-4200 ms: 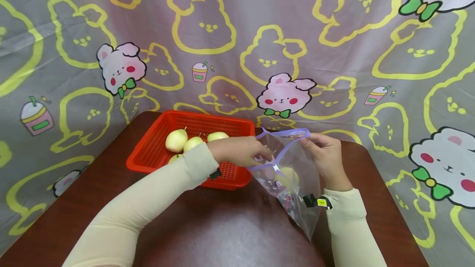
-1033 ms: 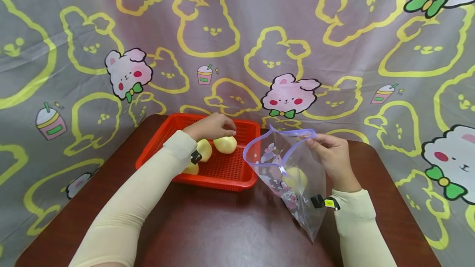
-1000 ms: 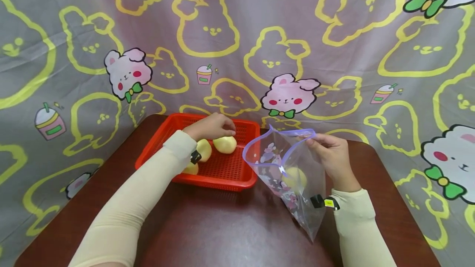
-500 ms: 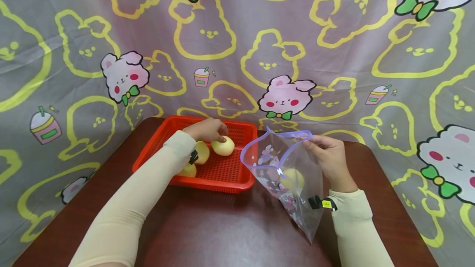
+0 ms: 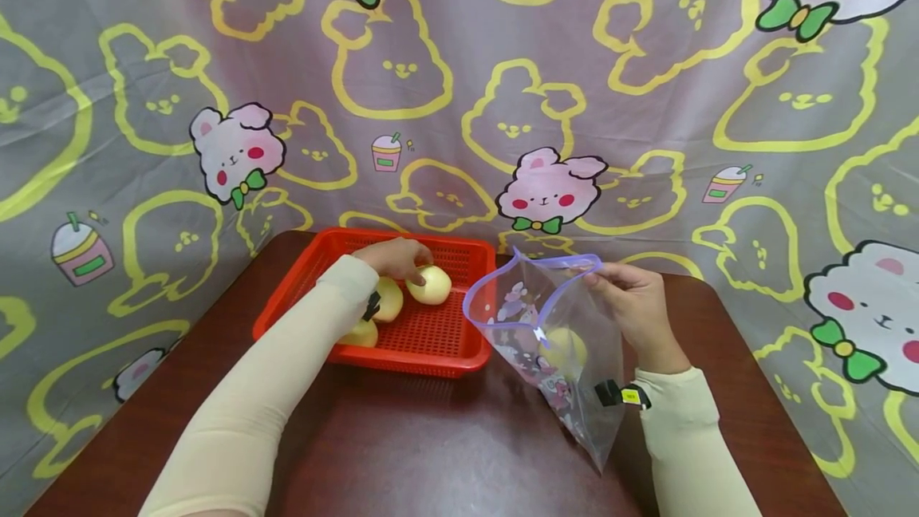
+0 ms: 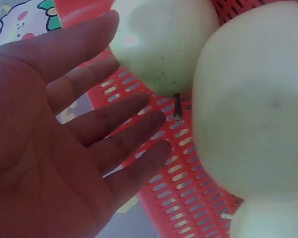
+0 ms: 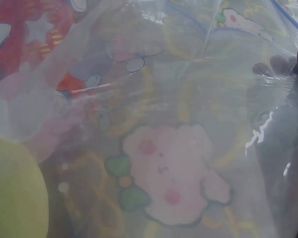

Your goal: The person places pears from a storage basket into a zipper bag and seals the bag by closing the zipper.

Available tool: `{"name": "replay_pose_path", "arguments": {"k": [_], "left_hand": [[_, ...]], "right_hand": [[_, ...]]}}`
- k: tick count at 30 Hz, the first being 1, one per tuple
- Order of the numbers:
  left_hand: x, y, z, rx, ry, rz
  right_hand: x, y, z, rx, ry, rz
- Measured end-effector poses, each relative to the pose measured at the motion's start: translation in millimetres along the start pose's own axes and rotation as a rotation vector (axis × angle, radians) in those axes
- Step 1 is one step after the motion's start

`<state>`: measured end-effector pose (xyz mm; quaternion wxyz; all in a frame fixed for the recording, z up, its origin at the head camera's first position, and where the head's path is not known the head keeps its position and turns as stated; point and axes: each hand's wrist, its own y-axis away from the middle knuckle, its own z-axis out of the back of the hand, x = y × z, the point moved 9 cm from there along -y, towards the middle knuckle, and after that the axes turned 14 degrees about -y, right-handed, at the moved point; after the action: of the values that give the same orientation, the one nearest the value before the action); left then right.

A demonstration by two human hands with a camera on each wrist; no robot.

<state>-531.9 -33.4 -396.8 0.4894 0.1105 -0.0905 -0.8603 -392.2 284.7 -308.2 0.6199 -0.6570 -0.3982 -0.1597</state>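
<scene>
Among the pears in the red basket, my left hand (image 5: 399, 256) reaches in, fingers extended, thumb and forefinger at the near side of one pale yellow pear (image 5: 429, 286). In the left wrist view that pear (image 6: 164, 44) shows its dark stem, and the hand (image 6: 64, 124) has its fingers spread, thumb tip against or right beside the skin. My right hand (image 5: 635, 301) pinches the purple rim of a clear zip bag (image 5: 592, 397), whose mouth gapes toward the basket. Through the film a pear (image 5: 563, 351) is visible inside the bag.
The red basket (image 5: 431, 361) stands at the back left of the brown table (image 5: 431, 445). It holds more pears (image 5: 388, 299), partly covered by my left forearm. A white slider (image 5: 540, 333) sits on the bag's rim. A patterned curtain (image 5: 416, 46) hangs behind.
About four seconds ago my left hand was at the bag's mouth. Since then it has moved left to the basket and lowered onto a pear. My right hand keeps its hold on the rim.
</scene>
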Motion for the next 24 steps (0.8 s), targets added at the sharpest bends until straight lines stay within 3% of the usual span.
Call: {"name": "replay_pose_path", "arguments": {"k": [11, 18, 24], "left_hand": [[7.2, -8.0, -14.0, 0.034, -0.011, 0.029], [8.6, -11.5, -17.4, 0.011, -0.005, 0.051], [5.5, -14.0, -19.0, -0.014, 0.022, 0.034]], "right_hand": [[0.2, 0.7, 0.0, 0.000, 0.017, -0.007], [-0.6, 1.0, 1.4, -0.007, 0.040, -0.009], [-1.8, 1.7, 1.7, -0.004, 0.066, -0.030]]}}
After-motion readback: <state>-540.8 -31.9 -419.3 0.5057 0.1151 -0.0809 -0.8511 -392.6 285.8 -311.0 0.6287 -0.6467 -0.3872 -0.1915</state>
